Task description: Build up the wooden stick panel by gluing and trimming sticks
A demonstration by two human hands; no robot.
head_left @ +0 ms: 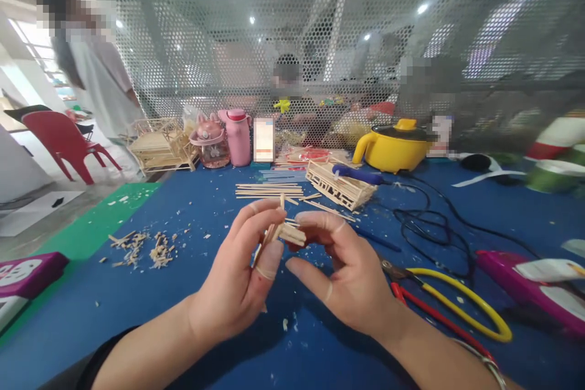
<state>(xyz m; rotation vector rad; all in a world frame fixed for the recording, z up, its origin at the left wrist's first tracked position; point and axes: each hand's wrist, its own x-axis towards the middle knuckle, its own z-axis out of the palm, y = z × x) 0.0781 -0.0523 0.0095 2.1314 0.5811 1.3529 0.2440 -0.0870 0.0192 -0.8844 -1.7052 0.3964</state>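
Note:
My left hand (244, 274) pinches a small piece made of thin wooden sticks (284, 233) between thumb and fingers, held up over the blue table (183, 292). My right hand (345, 274) grips the same stick piece from the right with its fingertips. Both hands meet at the middle of the view. A half-built wooden stick frame (340, 186) lies on the table behind them, beside several loose long sticks (269, 191).
Yellow and red handled pliers (450, 308) lie right of my hands. A black cable (434, 225), yellow pot (393, 146), pink bottles (226, 137), a stick model (159, 143) and wood scraps (146, 247) are about. People are behind a mesh screen (320, 42); one stands at left.

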